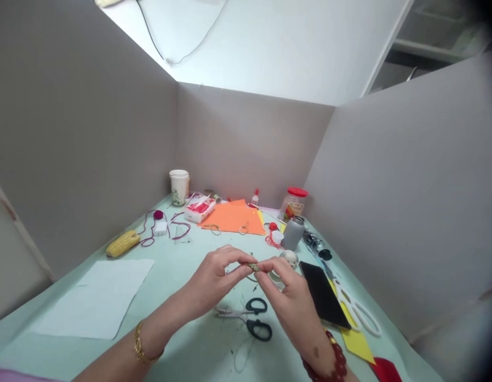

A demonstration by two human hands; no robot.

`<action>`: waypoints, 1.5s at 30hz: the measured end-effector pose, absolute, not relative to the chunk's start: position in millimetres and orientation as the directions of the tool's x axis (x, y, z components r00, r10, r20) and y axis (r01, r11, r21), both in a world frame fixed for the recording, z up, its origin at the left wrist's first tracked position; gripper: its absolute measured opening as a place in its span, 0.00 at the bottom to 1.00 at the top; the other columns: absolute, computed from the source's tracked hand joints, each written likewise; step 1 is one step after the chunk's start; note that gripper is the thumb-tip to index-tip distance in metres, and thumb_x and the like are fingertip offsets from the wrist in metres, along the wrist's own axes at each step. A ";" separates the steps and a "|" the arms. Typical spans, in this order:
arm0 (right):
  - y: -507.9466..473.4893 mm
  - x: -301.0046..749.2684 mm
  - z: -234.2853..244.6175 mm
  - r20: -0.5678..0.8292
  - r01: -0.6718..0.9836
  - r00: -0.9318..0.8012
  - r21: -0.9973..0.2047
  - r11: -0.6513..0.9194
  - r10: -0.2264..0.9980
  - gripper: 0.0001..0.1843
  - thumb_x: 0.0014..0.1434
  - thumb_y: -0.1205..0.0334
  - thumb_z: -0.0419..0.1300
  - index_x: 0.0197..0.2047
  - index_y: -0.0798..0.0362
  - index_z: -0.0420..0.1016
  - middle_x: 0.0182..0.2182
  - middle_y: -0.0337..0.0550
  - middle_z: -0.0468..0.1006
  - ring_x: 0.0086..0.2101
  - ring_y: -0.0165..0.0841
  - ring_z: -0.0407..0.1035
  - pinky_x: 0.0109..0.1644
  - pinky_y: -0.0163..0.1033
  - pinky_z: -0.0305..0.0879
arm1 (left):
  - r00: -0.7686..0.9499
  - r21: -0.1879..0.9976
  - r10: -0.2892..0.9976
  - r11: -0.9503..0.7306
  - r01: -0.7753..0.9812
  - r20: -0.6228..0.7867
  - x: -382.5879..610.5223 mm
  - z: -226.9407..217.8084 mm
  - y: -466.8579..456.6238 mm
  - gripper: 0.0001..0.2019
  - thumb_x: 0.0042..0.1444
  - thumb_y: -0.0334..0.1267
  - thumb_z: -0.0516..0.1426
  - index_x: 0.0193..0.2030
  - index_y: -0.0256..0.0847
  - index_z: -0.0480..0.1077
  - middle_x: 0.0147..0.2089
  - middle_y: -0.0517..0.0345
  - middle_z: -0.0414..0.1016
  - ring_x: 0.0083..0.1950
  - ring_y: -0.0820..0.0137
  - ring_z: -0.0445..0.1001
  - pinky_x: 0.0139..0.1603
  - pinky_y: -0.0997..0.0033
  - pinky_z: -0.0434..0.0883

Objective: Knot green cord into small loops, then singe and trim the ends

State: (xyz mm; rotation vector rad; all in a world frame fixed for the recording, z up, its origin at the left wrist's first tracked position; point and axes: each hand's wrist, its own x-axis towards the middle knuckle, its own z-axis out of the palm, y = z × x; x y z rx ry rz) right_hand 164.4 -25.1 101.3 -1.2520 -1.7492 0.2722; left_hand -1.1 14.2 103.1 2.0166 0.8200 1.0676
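My left hand (216,278) and my right hand (285,300) meet above the pale green table (182,350), fingertips pinching a small green and gold piece (252,267) between them. It is too small to tell exactly what it is. Just beyond my right hand sits a small white round figure (289,259). Black-handled scissors (246,318) lie under my hands, closed. A gold bangle (140,345) circles my left wrist, and dark red beads (329,361) circle my right.
A black phone (324,295) and white-handled scissors (355,310) lie on yellow paper (355,339) at right. Beyond are orange paper (233,218), a grey bottle (293,233), red cord (272,236), a red-lidded jar (293,204), and a cup (179,187). Grey walls (238,143) surround the table.
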 end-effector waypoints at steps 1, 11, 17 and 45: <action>-24.9 164.6 100.5 0.577 0.632 -0.057 -0.611 0.477 0.815 0.06 0.58 0.65 0.55 0.31 0.51 0.71 0.28 0.38 0.73 0.32 0.33 0.67 0.36 0.37 0.61 | 0.442 0.813 0.794 -0.544 0.209 0.418 -1.7 101.3 14.7 0.08 0.60 0.39 0.54 0.41 0.46 0.75 0.39 0.60 0.76 0.43 0.68 0.71 0.46 0.70 0.66; -24.4 170.7 97.9 0.667 0.688 -0.095 -0.492 0.533 0.739 0.07 0.58 0.71 0.53 0.32 0.50 0.69 0.29 0.38 0.72 0.33 0.34 0.66 0.36 0.37 0.61 | 0.437 0.794 0.786 -0.566 0.223 0.438 0.1 99.7 12.0 0.05 0.57 0.33 0.54 0.37 0.44 0.72 0.37 0.61 0.73 0.42 0.70 0.70 0.46 0.71 0.65; -24.2 170.3 97.1 0.704 0.689 -0.124 -0.446 0.571 0.699 0.07 0.59 0.71 0.53 0.32 0.50 0.69 0.29 0.39 0.72 0.33 0.34 0.65 0.37 0.38 0.61 | 0.410 0.772 0.782 -0.588 0.240 0.469 5.6 94.3 10.8 0.03 0.54 0.31 0.57 0.34 0.42 0.71 0.34 0.60 0.72 0.40 0.69 0.69 0.44 0.70 0.65; -19.3 176.0 104.7 0.206 0.341 -0.009 -0.919 0.197 0.978 0.09 0.56 0.59 0.55 0.27 0.54 0.70 0.24 0.37 0.70 0.28 0.30 0.63 0.30 0.33 0.58 | 0.452 0.854 0.817 -0.482 0.197 0.357 8.3 101.0 7.5 0.07 0.57 0.33 0.52 0.30 0.41 0.70 0.32 0.62 0.71 0.38 0.70 0.68 0.43 0.72 0.62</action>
